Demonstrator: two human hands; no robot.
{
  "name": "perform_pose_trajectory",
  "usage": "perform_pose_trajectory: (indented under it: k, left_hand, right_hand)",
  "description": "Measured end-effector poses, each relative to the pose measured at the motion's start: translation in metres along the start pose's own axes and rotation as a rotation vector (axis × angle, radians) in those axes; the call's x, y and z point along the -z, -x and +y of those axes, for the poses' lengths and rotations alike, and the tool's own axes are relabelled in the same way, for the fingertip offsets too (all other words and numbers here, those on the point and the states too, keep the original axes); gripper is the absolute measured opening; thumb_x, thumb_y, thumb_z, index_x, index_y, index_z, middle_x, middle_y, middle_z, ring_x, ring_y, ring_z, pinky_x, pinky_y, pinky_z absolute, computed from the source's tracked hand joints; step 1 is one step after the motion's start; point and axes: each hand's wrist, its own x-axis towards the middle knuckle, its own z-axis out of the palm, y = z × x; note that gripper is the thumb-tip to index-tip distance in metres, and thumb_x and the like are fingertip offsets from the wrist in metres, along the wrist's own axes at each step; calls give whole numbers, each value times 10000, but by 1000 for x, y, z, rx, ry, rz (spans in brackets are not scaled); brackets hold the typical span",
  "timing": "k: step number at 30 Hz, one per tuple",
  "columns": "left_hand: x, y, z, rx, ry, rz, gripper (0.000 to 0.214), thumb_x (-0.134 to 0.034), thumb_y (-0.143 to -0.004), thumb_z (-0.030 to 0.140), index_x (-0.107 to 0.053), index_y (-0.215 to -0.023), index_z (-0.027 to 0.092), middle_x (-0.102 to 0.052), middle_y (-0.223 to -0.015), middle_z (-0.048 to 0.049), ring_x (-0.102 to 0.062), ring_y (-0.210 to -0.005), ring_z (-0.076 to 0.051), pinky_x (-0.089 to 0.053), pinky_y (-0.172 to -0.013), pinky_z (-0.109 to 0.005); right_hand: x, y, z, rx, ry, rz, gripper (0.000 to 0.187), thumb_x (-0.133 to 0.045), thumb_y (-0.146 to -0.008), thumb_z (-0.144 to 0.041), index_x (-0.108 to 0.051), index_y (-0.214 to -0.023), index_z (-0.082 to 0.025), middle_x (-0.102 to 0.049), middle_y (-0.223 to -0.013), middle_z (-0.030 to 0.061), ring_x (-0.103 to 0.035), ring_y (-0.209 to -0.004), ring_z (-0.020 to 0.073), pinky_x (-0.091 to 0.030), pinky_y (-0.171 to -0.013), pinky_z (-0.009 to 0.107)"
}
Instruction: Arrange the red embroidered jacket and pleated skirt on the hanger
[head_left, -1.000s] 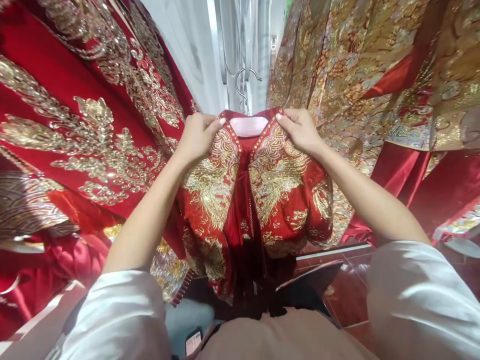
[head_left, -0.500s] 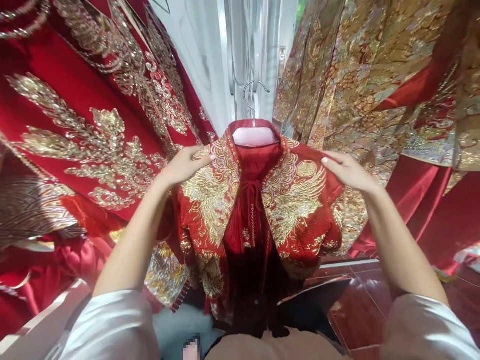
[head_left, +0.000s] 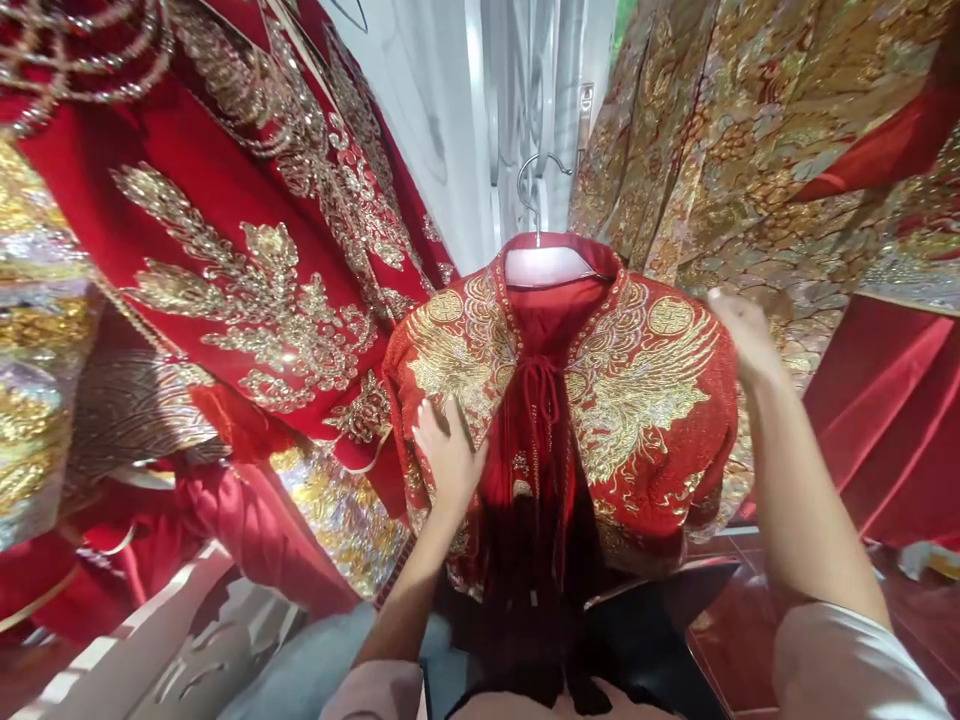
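A red jacket (head_left: pixel 660 480) with gold bird-like embroidery and a stand collar hangs facing me on a pale hanger (head_left: pixel 551 265) with a metal hook. Red cords (head_left: pixel 541 385) are tied at its neck, with dark cloth below. My left hand (head_left: pixel 452 455) lies against the embroidered front on the left, fingers apart. At the jacket's right shoulder edge is my right hand (head_left: pixel 746 330), slightly blurred. Its fingers are mostly hidden beside or behind the shoulder, so their grip does not show.
Red garments with gold beadwork (head_left: pixel 277 300) hang close on the left. To the right hangs a patterned gold garment (head_left: pixel 750 170) beside plain red cloth (head_left: pixel 885 420). White upright bars (head_left: pixel 487 100) stand behind the hanger. Reddish floor tiles (head_left: pixel 727 640) show at lower right.
My left hand has left the left shoulder and come down onto the jacket's front. My right hand has shifted to the outer edge of the right shoulder. The view has turned slightly left.
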Motion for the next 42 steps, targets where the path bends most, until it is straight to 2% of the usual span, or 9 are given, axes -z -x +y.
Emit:
perform_pose_trajectory:
  k: [4, 6, 12, 16, 19, 23, 28, 35, 42]
  left_hand:
    - [3, 22, -29, 90, 89, 43, 304, -413, -863, 219, -580, -1100, 127, -596, -1050, -184, -565, -1016, -295, -439, -869, -430]
    - [15, 27, -24, 119, 207, 2, 252, -332, -886, 194, -583, -865, 187, -584, -738, -80, -587, -703, -211, -446, -664, -327]
    - [51, 50, 65, -38, 480, -150, 252, -333, -937, 258, -518, -770, 221, -531, -594, -16, -506, -509, -143, -407, -532, -257]
    - [24, 51, 79, -52, 317, -329, 176, -379, -920, 189, -512, -804, 204, -598, -707, -60, -596, -625, -179, -438, -565, -260]
    - [-7, 53, 54, 38, 195, -362, 145, -382, -915, 168, -517, -864, 185, -628, -814, -90, -635, -732, -211, -472, -625, -286]
    - [-29, 82, 23, 138, 212, -256, 207, -432, -861, 156, -503, -1055, 176, -629, -947, -106, -642, -886, -232, -506, -722, -325]
    - [-38, 129, 3, 146, 184, -217, 184, -419, -784, 114, -520, -923, 181, -614, -829, -114, -636, -781, -239, -517, -665, -339]
    - [-37, 137, -12, 110, 118, -96, 114, -415, -754, 122, -494, -808, 185, -579, -769, -111, -598, -748, -237, -506, -683, -359]
    - [-25, 125, -13, 139, 206, -210, 117, -402, -719, 143, -365, -651, 231, -477, -629, -38, -525, -618, -182, -436, -576, -287]
  right_hand:
    - [6, -14, -51, -42, -32, -289, 397, -646, -752, -424, -698, -1031, -146, -694, -994, 118, -627, -810, 156, -467, -744, 310]
    - [0, -12, -70, -29, 22, -405, 387, -691, -706, -399, -716, -1009, -160, -707, -972, 89, -627, -784, 156, -470, -730, 310]
    - [-12, 13, -84, 34, 221, -241, 337, -618, -793, -380, -727, -1020, -155, -717, -965, 87, -630, -778, 163, -457, -766, 325]
    - [-10, 8, -76, 45, 301, -218, 404, -589, -812, -425, -708, -1082, -150, -702, -1031, 119, -643, -866, 196, -450, -796, 347]
    - [-22, 22, -70, 92, 464, 71, 490, -591, -802, -456, -667, -1154, -125, -674, -1087, 170, -625, -983, 270, -434, -865, 417]
    - [-77, 97, -52, 247, 647, 558, 473, -452, -864, -371, -552, -1256, -125, -559, -1250, 185, -483, -1212, 300, -351, -999, 496]
    - [-142, 192, -8, -105, 688, 229, 681, -460, -828, -418, -334, -1407, -84, -320, -1374, 286, -325, -1285, 426, -351, -935, 602]
    - [-154, 210, 1, -101, 565, 159, 936, -563, -758, -543, -164, -1443, -44, -322, -1346, 289, -343, -1276, 420, -364, -985, 568]
    - [-155, 215, 16, -326, 387, -23, 487, -329, -831, -309, -424, -1272, -127, -603, -1100, 196, -620, -915, 333, -483, -783, 490]
